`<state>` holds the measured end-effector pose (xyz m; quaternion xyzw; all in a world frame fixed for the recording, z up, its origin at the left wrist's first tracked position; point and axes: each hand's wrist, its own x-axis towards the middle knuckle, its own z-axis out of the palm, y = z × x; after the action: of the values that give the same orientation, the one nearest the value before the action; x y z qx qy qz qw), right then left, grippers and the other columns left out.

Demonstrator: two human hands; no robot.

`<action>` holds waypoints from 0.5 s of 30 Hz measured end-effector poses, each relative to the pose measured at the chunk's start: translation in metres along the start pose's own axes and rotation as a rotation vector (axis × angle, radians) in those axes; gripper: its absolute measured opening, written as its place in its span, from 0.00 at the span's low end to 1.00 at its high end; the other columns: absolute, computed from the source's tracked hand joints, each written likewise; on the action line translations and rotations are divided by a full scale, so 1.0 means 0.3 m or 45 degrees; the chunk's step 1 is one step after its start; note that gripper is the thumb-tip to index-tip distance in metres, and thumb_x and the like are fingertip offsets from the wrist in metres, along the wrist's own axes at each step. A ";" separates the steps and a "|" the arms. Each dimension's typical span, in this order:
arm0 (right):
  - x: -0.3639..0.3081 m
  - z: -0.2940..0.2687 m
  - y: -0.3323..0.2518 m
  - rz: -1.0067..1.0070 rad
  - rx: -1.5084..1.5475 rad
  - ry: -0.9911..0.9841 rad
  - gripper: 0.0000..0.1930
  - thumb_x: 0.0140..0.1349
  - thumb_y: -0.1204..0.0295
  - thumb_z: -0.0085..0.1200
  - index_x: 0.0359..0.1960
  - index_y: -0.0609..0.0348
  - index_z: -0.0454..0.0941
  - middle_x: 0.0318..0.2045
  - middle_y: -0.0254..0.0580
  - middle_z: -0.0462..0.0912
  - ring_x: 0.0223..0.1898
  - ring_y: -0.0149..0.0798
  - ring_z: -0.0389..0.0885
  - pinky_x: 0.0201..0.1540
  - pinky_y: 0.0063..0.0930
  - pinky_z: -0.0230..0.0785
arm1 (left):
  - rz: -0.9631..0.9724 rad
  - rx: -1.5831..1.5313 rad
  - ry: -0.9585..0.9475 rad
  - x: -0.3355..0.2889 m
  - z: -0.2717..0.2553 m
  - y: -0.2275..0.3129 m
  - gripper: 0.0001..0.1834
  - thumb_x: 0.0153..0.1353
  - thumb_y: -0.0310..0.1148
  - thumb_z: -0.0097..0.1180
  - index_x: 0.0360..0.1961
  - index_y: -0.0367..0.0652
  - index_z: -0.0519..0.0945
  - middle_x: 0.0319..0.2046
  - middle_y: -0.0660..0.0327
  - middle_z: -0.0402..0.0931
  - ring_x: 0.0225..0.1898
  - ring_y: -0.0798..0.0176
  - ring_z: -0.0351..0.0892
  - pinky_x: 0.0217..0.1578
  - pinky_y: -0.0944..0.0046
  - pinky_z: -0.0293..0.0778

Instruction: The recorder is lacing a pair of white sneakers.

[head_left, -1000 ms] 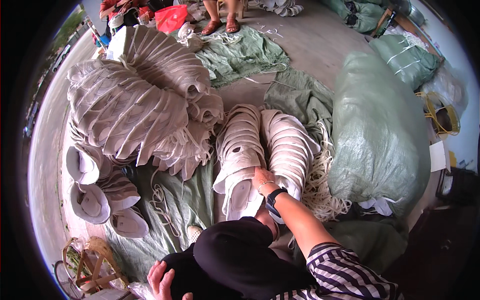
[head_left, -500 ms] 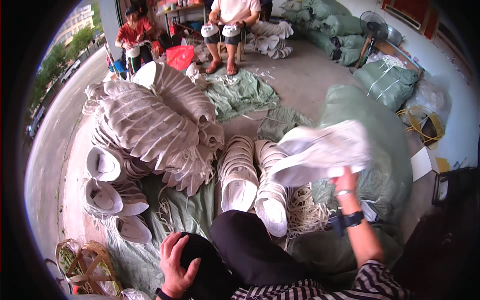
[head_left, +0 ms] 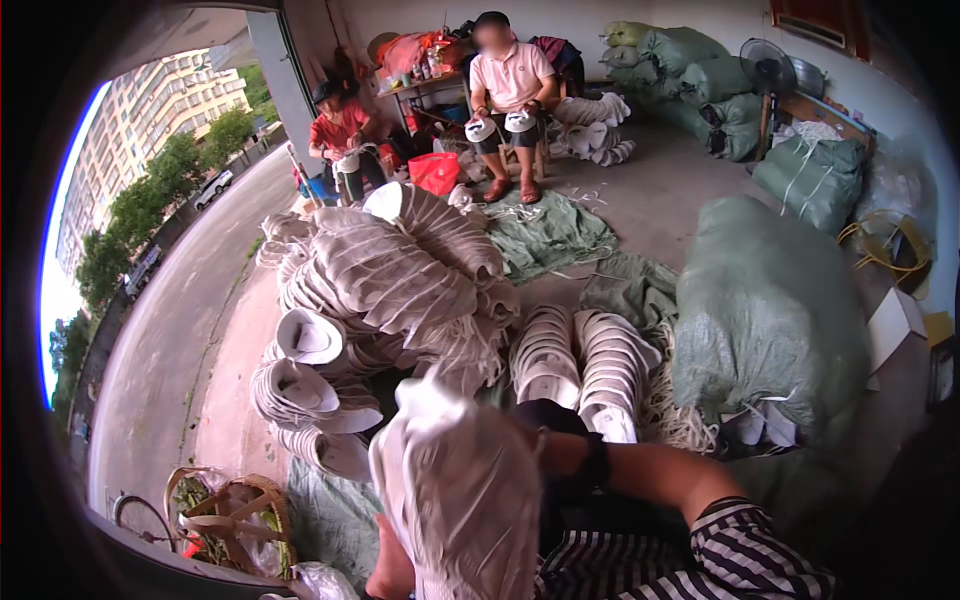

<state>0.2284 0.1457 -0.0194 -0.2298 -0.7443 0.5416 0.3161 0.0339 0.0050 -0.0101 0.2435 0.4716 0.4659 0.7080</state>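
A nested bundle of off-white canvas shoe uppers [head_left: 455,490] stands nearly upright close in front of me, slightly blurred at its top. My right forearm reaches across to its upper side; the right hand is mostly hidden behind the bundle, holding it. Low on the other side, my left hand [head_left: 390,562] is against the bundle, its fingers largely hidden. Just beyond are two rows of nested shoe uppers, a left row [head_left: 546,355] and a right row [head_left: 612,375]. A large heap of uppers [head_left: 385,265] lies to the left, with shorter stacks [head_left: 305,388] at its near side.
A big green sack [head_left: 770,310] stands on the right, beside loose pale strips [head_left: 680,410]. A woven basket [head_left: 235,525] sits at the lower left. Two people work at the back: one in pink [head_left: 512,80], one in red [head_left: 340,125]. More sacks [head_left: 690,80] line the wall.
The bundle of uppers has swung from the right to in front of me and turned upright. My left hand has left my knee and is at the bundle. The view has tilted up.
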 end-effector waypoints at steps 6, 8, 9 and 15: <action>0.191 0.019 0.154 -0.160 -0.284 -0.014 0.22 0.58 0.59 0.53 0.50 0.60 0.72 0.35 0.38 0.81 0.39 0.38 0.80 0.44 0.30 0.69 | 0.445 -0.236 -0.064 0.050 -0.072 -0.080 0.29 0.69 0.47 0.30 0.62 0.38 0.59 0.58 0.54 0.65 0.57 0.57 0.66 0.58 0.57 0.62; 0.255 -0.036 0.198 0.032 -0.675 -0.076 0.17 0.59 0.57 0.50 0.40 0.58 0.77 0.31 0.42 0.81 0.34 0.40 0.80 0.39 0.33 0.70 | 0.444 -0.475 0.007 0.085 -0.088 -0.092 0.24 0.68 0.41 0.37 0.59 0.35 0.63 0.54 0.53 0.69 0.54 0.60 0.70 0.56 0.59 0.66; 0.268 -0.058 0.217 0.415 -0.226 -0.065 0.17 0.61 0.57 0.49 0.37 0.60 0.77 0.30 0.46 0.81 0.32 0.43 0.79 0.37 0.34 0.70 | 0.552 -0.271 0.181 0.113 -0.098 -0.086 0.21 0.66 0.35 0.43 0.55 0.32 0.65 0.50 0.54 0.72 0.51 0.63 0.72 0.52 0.63 0.68; 0.269 -0.018 0.257 0.074 0.093 0.308 0.25 0.64 0.50 0.45 0.43 0.63 0.75 0.36 0.45 0.81 0.38 0.37 0.79 0.43 0.29 0.69 | 0.461 0.801 0.595 0.152 -0.112 -0.066 0.25 0.60 0.37 0.54 0.51 0.29 0.66 0.40 0.55 0.75 0.40 0.67 0.73 0.43 0.69 0.68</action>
<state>0.1763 0.2281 -0.0738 -0.3032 -0.6737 0.5454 0.3959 0.0178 0.0335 -0.0604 0.4143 0.6879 0.4588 0.3803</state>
